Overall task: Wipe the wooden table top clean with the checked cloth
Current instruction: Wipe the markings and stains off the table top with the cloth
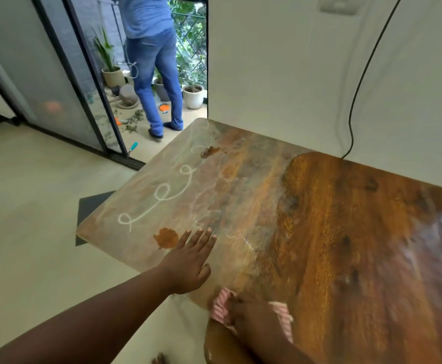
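The left hand (191, 261) is laid flat on the wooden table top (332, 232) near its front edge, fingers straight and together, nothing held. The checked cloth (221, 307), pink and white, is bunched under the right hand (251, 313) at the near edge of the table; the fingers appear to be curled over it, though that part of the view is blurred and the grip cannot be read with certainty.

The right-hand stretch of the top is seen dark and glossy, while the left stretch is dulled by a pale film. On that film white looping streaks (162, 195) are drawn, and two brown patches are left: one brown smear (166, 237) just beside the left fingertips, another brown stain (210, 151) near the far edge. The job is judged about half done.

Several risks are suggested. The cloth is worked right at the table's rim, so it could be dragged off the edge and dropped. If the brown smear is swept across rather than lifted, it may be spread onto wood already cleaned. The bracing palm rests on the unwiped film, so a mark could be left there, or residue carried elsewhere. A black cable (356, 95) hangs down the wall to the table's back edge and might be snagged on a long stroke.
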Demonstrator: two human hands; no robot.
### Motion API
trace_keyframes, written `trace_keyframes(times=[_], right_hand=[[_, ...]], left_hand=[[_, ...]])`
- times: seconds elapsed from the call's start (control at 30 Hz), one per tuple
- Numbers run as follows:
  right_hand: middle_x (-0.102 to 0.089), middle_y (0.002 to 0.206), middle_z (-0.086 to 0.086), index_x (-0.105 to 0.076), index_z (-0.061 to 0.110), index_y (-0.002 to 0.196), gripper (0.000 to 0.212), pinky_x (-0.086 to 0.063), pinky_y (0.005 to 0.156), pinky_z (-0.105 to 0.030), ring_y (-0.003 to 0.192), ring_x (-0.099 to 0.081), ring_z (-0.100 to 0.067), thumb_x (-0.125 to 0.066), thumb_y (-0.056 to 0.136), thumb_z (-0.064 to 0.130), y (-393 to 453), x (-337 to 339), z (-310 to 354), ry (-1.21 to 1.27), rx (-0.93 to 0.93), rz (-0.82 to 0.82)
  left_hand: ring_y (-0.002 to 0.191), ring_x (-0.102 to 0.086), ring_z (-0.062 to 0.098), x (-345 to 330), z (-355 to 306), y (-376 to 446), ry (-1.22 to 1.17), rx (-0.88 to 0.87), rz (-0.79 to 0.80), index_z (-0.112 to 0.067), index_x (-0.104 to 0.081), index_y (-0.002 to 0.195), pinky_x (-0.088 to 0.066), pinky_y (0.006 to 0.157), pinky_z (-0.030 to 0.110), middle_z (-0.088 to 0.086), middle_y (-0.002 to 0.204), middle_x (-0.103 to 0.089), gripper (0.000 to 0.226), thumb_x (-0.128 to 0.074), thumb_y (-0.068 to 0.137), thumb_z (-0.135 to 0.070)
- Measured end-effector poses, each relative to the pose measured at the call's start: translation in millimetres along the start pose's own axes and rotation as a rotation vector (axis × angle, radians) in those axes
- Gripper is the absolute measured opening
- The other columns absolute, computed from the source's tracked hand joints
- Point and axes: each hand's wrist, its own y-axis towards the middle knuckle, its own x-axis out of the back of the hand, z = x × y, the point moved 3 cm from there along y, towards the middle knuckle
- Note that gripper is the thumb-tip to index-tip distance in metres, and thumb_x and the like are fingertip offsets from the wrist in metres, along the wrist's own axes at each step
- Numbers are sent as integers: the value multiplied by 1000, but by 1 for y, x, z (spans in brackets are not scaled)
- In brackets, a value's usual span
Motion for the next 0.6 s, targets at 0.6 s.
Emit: trace_keyframes(times=[0.6], right_hand=[[-59, 93, 21, -65, 40, 87, 25, -36, 75, -9, 90, -55, -1, -59, 80, 16, 27, 8, 16, 266, -785, -257]], left_hand=[[146, 7, 24, 10, 99, 96, 79, -442, 104, -13, 7, 151, 14, 114, 36, 12, 160, 4, 89, 6, 75, -58]])
